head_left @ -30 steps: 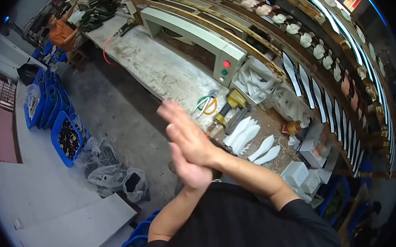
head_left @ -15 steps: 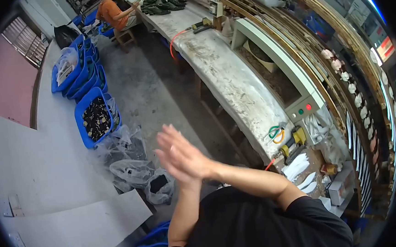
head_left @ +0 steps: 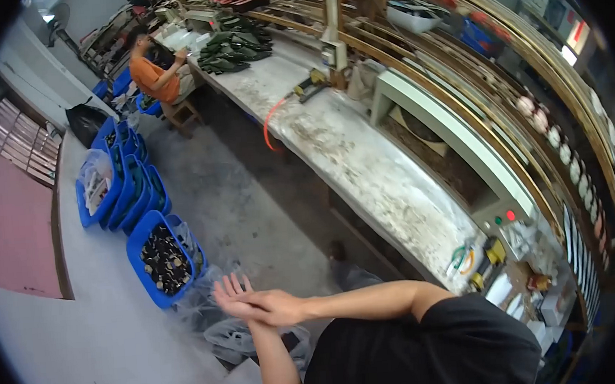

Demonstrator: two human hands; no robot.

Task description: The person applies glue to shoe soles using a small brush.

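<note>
A: What differs from a second ago?
B: Long workbench [head_left: 363, 167] now stretches far right; blue crate [head_left: 161, 259] lies near left; right hand [head_left: 276, 308] overlies left hand [head_left: 231, 297], lower, fingers extended together, holding nothing.

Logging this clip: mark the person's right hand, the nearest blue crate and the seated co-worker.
right hand [head_left: 281, 308], head view, on its back.
blue crate [head_left: 140, 241], head view, on its near-left rim.
seated co-worker [head_left: 148, 72], head view, on the orange shirt's back.

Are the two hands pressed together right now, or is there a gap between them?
Touching. The head view shows the right hand laid across the left hand, palms overlapping with no gap visible.
</note>
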